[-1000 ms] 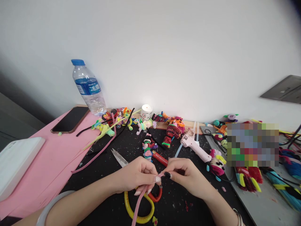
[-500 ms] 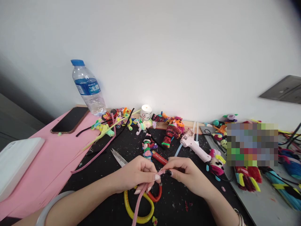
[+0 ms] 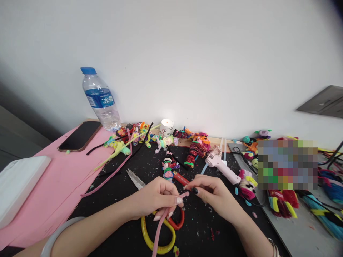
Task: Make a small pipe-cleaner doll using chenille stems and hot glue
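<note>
My left hand [image 3: 157, 198] pinches a pink pipe cleaner [image 3: 160, 230] near its upper end, and the stem hangs down toward the bottom edge of the view. My right hand [image 3: 211, 194] grips the tip of the same pipe cleaner just to the right, fingertips almost meeting my left thumb. Both hands hover low over the black mat [image 3: 128, 228]. Under them lie scissors [image 3: 136, 179] with yellow and red handle loops [image 3: 158, 239]. A red pen-like tool [image 3: 180, 178] lies just behind my fingers.
A pink glue gun [image 3: 223, 167] lies at the right. Several small pipe-cleaner figures [image 3: 197, 148] and loose stems crowd the back of the mat. A water bottle [image 3: 100, 100], a phone [image 3: 80, 135] on pink paper [image 3: 53, 185], a white box [image 3: 18, 182] and a small candle [image 3: 166, 127] are there too.
My right hand has lifted slightly and pulled the pipe cleaner's tip up and to the right. My left hand has stayed nearly still.
</note>
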The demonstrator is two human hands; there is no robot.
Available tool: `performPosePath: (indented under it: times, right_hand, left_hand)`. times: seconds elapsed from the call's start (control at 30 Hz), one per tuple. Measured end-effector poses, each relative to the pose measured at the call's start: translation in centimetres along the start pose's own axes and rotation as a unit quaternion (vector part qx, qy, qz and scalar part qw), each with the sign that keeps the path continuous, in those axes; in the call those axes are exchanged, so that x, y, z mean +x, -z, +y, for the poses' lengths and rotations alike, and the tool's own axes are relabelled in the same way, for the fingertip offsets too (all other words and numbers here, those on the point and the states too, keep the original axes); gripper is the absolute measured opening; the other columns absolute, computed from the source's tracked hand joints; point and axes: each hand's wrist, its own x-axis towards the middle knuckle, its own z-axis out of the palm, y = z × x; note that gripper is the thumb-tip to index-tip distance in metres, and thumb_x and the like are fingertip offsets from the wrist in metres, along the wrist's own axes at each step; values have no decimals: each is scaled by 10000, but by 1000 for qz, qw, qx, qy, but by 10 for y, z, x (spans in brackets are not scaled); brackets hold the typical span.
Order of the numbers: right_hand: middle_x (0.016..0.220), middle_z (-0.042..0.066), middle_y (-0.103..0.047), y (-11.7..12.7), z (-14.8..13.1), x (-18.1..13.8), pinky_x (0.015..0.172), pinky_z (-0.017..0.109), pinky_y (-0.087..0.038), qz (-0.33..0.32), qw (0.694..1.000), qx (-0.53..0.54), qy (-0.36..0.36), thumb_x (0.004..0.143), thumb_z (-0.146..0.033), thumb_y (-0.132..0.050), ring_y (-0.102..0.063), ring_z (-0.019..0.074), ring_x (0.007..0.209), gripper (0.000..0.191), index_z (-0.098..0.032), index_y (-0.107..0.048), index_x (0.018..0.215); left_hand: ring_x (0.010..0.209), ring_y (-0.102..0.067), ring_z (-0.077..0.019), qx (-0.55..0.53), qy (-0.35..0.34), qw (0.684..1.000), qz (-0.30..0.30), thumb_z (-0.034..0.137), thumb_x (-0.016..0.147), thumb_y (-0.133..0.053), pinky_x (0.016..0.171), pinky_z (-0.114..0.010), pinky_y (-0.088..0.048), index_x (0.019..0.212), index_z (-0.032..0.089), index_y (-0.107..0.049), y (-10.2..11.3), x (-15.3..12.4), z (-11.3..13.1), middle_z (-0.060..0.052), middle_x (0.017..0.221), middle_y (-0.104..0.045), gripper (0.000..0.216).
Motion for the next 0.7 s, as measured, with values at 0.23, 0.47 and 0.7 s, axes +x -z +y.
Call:
performPosePath:
  times: [0.23,0.47,0.7]
  right_hand:
    - [569,-61,-352,1,14,0,432,218,-159,84,980,181,-28,875,-378,-536,-242,63,474,279,-143,-645,977]
    - [587,-58,-396,-1,16,1,409,204,-179,85,970,226,-1,861,-341,-567,-277,56,456,295,-178,-444,649]
    - [489,-52,-333,1,26,1,439,235,-210,99,984,142,38,907,-393,-467,-279,77,464,454,-171,-387,520]
  left_hand:
    - [280,-397,-16,-32,-3,999,7,252,774,-620,268,-116,-237,658,114,-609,-1,0,4,30,457,-556,181]
    - [276,-391,-14,-47,-6,999,8,249,768,-626,269,-116,-231,659,116,-600,-1,0,3,33,460,-558,173]
    - [271,-385,-12,-45,-9,999,10,260,768,-628,265,-114,-226,648,117,-578,-1,-1,4,29,461,-565,193]
